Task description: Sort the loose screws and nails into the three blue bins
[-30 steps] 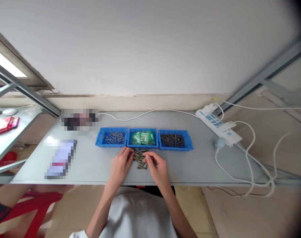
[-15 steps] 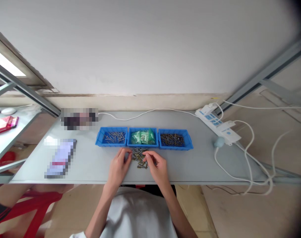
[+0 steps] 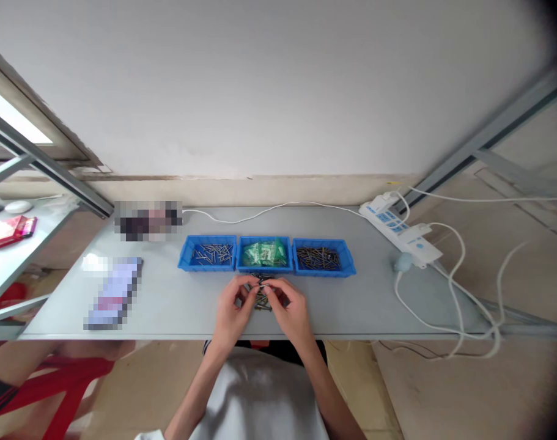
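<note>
Left hand and right hand curl together over loose screws.

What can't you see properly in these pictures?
All in the head view:
Metal pieces in the pile: partly hidden by the left hand and right hand.
Anything between the fingers: too small to tell.
Green bag: its crinkles obscure what's inside.
Oblong thing: pixelated blocks hide its details.
Another person: cut off by the left edge.
</note>
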The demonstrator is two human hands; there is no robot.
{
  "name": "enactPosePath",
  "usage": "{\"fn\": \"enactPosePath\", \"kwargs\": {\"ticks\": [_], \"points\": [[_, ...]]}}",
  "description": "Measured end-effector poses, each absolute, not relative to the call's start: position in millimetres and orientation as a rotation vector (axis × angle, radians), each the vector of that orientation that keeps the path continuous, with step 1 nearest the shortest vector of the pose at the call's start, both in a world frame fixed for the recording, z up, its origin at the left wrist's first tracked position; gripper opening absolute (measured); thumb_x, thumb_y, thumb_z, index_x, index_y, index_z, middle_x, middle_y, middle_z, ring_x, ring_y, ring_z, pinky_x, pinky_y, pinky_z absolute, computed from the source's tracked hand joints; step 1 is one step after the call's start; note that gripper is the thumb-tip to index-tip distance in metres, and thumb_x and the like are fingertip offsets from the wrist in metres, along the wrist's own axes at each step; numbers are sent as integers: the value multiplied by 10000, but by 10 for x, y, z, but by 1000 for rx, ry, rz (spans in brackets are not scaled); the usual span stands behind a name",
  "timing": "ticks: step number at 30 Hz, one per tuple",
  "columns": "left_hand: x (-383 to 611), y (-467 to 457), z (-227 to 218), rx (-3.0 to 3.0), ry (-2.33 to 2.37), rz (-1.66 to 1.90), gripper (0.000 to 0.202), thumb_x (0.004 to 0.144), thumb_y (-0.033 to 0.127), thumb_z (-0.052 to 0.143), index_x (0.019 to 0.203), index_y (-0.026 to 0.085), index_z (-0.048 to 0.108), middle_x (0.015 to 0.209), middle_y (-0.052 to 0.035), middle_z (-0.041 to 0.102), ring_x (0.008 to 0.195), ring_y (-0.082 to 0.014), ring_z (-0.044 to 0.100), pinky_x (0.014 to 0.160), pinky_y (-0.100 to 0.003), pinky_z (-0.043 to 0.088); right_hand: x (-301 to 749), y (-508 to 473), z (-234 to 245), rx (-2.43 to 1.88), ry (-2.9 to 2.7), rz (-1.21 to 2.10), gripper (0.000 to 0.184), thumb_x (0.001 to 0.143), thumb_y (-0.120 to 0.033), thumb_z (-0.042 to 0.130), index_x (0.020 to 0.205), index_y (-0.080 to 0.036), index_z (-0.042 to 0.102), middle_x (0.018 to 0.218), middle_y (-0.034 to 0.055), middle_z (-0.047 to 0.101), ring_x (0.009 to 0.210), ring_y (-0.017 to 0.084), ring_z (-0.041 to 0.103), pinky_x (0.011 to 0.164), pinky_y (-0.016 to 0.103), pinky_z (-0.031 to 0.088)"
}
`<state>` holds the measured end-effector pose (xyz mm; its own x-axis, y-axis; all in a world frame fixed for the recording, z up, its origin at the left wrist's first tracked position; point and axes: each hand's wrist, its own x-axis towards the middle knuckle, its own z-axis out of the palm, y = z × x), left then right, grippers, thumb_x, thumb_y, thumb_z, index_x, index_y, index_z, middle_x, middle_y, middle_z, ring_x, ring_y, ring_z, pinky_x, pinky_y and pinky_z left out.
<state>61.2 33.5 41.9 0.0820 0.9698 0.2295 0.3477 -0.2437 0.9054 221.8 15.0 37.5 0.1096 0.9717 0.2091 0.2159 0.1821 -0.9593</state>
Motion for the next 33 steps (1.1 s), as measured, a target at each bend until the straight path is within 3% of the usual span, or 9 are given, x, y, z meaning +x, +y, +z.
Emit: {"fn": "enactPosePath", "kwargs": {"ticks": [4,9,16,33], "points": [[615,322,381,1799,1211,1077,207,1019,250,585,1191,238,699,978,-36,687,694,-125,601,702,-249,525,2219,137,352,-1236,-1349,796,150,1010,-321,657,968,-221,761,859,30,694,697,159,607,624,272,486],[597,343,372,1828,1194,1092,301,963,172,591,1250,236,657,955,-20,666,685,-120,598,707,-245,529,2209,136,367,-1209,-1352,796,129,989,-317,680,956,-232,772,934,48,696,710,159,621,608,279,498],[580,370,449,1789,1222,1113,112,949,199,616,960,199,728,1008,-64,715,650,-110,577,654,-243,508,2200,142,405,-1190,-1357,809,97,975,-302,693,949,-237,760,956,46,692,665,144,599,601,284,500],[584,391,413,1691,1239,1051,123,949,283,657,930,203,748,935,-48,768,591,-105,538,604,-234,490,2238,160,397,-1225,-1305,863,174,1025,-319,615,994,-236,765,907,47,705,766,183,634,660,281,489]]}}
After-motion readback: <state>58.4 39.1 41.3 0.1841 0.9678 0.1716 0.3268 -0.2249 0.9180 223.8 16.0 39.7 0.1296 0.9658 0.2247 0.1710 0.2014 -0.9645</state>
